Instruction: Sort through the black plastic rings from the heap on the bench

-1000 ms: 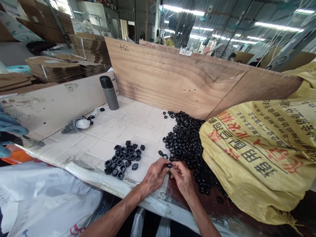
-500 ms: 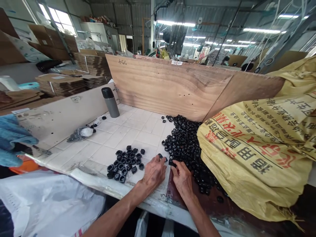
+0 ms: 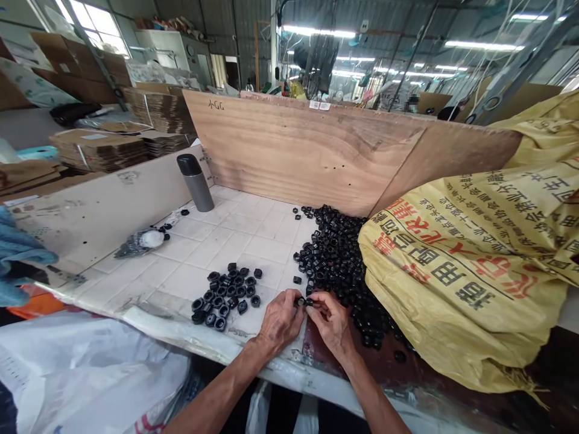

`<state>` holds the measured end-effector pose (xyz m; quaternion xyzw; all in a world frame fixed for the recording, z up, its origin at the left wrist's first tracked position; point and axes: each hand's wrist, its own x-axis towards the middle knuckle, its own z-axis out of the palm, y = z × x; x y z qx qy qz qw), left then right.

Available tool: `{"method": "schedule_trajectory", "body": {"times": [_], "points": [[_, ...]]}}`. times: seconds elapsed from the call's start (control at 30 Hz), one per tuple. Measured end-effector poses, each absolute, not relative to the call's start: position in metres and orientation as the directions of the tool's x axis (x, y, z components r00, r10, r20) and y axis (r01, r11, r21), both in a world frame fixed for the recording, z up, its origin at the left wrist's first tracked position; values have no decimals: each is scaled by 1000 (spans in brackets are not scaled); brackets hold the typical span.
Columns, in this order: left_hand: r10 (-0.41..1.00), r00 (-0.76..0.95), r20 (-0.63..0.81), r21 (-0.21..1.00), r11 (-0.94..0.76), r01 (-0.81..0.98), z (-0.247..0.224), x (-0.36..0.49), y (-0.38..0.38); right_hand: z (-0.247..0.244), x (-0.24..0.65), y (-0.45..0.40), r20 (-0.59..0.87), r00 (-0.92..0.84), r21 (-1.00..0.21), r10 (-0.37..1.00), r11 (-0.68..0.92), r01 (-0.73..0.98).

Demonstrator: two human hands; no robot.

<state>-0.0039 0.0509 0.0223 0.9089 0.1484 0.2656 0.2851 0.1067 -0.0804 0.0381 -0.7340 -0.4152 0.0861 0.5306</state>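
My left hand (image 3: 281, 318) pinches a small black ring-shaped plastic part (image 3: 300, 301) between thumb and fingers at the table's front edge. Close against it, my right hand (image 3: 332, 316) has its fingertips closed on another small black part (image 3: 309, 302); the two parts are side by side, and whether they touch I cannot tell. Right behind my right hand spreads a big heap of black plastic parts (image 3: 332, 250). To the left of my left hand lies a smaller group of black ring-shaped parts (image 3: 226, 292). One loose black part (image 3: 297, 279) sits just beyond my fingers.
A yellow woven sack (image 3: 452, 253) leans over the table's right side. A grey flask with a black lid (image 3: 198, 187) stands at the back left, near a clear plastic bag of dark pieces (image 3: 136, 243). Wooden boards (image 3: 289, 150) wall the back; stacked cardboard (image 3: 90, 150) lies beyond.
My right hand has come away from the heap's edge with a black part, and both hands have drawn together. The view has shifted slightly.
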Motion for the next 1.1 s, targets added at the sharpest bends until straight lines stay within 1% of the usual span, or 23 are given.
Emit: {"method": "schedule_trajectory", "body": {"times": [0.1, 0.13, 0.27, 0.33, 0.43, 0.53, 0.7, 0.83, 0.9, 0.97, 1.07, 1.1], "points": [[398, 835, 381, 653, -755, 62, 25, -4, 52, 41, 106, -80, 337, 619, -850, 710, -52, 524], [388, 845, 367, 688, -725, 34, 26, -5, 52, 40, 107, -80, 346, 616, -848, 708, -44, 527], [416, 870, 265, 869, -494, -28, 31, -7, 54, 36, 109, -80, 337, 633, -856, 697, -54, 515], [426, 877, 223, 912, -410, -33, 32, -7, 55, 33, 110, -80, 325, 645, -862, 692, -63, 502], [415, 887, 203, 928, -371, -39, 33, -6, 56, 31, 111, -81, 326, 659, -871, 678, -56, 488], [449, 871, 199, 936, -351, -33, 35, -5, 56, 31, 112, -82, 327, 660, -880, 676, -37, 474], [472, 871, 135, 989, -122, -87, 38, -3, 55, 28, 114, -81, 325, 649, -884, 688, -22, 466], [468, 878, 99, 995, -36, -93, 36, -3, 54, 26, 113, -81, 319, 666, -879, 674, -53, 474], [466, 879, 99, 995, -28, -97, 36, -3, 54, 26, 112, -80, 300, 671, -872, 678, -89, 480], [448, 882, 143, 990, -67, -126, 38, -4, 53, 26, 112, -80, 308, 656, -833, 689, -137, 536], [398, 892, 215, 974, -148, -169, 41, -4, 52, 25, 112, -78, 397, 627, -724, 670, -191, 662], [385, 895, 224, 972, -159, -175, 42, -4, 51, 25, 112, -77, 418, 629, -705, 656, -202, 680]]}}
